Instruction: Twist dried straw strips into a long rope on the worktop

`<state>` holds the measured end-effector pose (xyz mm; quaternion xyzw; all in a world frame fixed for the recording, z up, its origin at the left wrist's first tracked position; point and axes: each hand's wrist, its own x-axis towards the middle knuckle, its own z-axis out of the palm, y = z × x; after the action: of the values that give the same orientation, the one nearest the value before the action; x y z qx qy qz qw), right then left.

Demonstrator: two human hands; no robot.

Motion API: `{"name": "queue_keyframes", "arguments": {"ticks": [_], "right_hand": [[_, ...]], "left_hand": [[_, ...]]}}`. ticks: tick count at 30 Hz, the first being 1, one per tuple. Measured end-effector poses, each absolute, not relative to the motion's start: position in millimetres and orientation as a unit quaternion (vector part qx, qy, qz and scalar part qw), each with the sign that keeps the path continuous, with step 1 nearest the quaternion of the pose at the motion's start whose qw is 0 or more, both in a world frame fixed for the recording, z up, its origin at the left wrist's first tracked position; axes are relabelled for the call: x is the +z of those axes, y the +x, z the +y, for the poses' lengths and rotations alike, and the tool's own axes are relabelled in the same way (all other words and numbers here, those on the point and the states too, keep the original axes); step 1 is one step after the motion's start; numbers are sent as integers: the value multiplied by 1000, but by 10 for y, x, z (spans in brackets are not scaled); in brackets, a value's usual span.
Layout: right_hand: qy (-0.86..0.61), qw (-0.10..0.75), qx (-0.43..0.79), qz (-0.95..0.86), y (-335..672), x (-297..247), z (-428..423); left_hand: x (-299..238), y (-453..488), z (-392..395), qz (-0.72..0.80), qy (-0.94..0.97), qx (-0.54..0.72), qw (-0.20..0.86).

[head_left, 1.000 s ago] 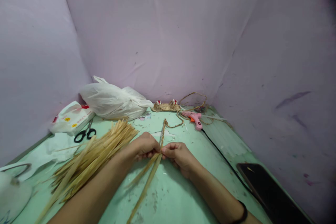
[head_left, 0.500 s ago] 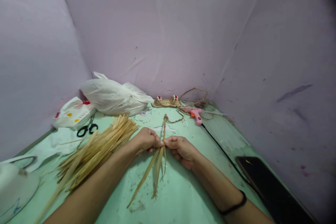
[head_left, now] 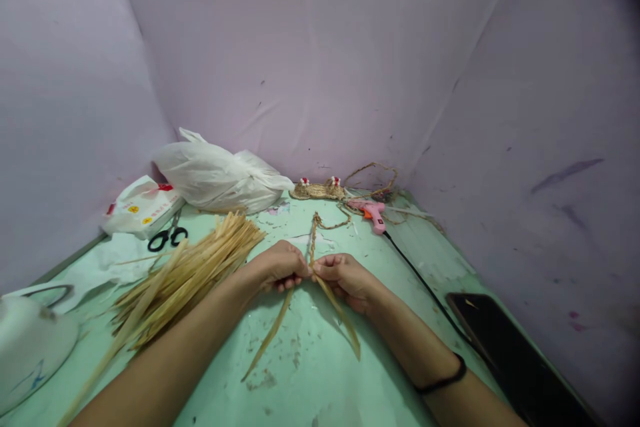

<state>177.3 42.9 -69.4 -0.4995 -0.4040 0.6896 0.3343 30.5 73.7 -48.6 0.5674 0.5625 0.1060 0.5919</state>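
A thin braid (head_left: 313, 237) of dried plant fibre runs away from me over the green tabletop (head_left: 305, 380). My left hand (head_left: 284, 267) pinches its near end from the left, fingers closed. From the other side my right hand (head_left: 345, 278) pinches the same spot, with fingertips nearly touching the left ones. One loose strip (head_left: 270, 335) trails toward me from under my left hand. Another, wider strip (head_left: 345, 323) slants down to the right from my right fingers. Beside my left forearm lies a bundle of dry strips (head_left: 200, 280).
Black-handled scissors (head_left: 167, 238), a white box in plastic (head_left: 145, 207) and a tied white bag (head_left: 220, 173) sit at the left. A woven piece with red-white flowers (head_left: 319, 191) and a pink glue gun (head_left: 373, 213) lie at the back. A dark phone-like slab (head_left: 510, 353) is at right.
The wide middle strip has swung from hanging straight down to slanting right, at my right hand. Both hands stay at the braid's near end. The view has shifted slightly.
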Motion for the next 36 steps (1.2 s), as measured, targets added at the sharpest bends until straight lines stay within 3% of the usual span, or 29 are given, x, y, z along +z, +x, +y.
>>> {"name": "queue_keyframes", "arguments": {"ticks": [11, 19, 25, 36], "right_hand": [[-485, 325, 661, -472, 1810, -699, 445], [-525, 339, 608, -489, 1788, -710, 463], [-591, 299, 480, -576, 1798, -773, 479], [-582, 274, 435, -631, 1864, -836, 499]], "left_hand": [[-520, 217, 813, 475, 507, 101, 712], [-512, 275, 764, 545, 563, 73, 617], [-467, 360, 688, 581, 604, 99, 536], [-568, 325, 703, 519, 637, 106, 559]]}}
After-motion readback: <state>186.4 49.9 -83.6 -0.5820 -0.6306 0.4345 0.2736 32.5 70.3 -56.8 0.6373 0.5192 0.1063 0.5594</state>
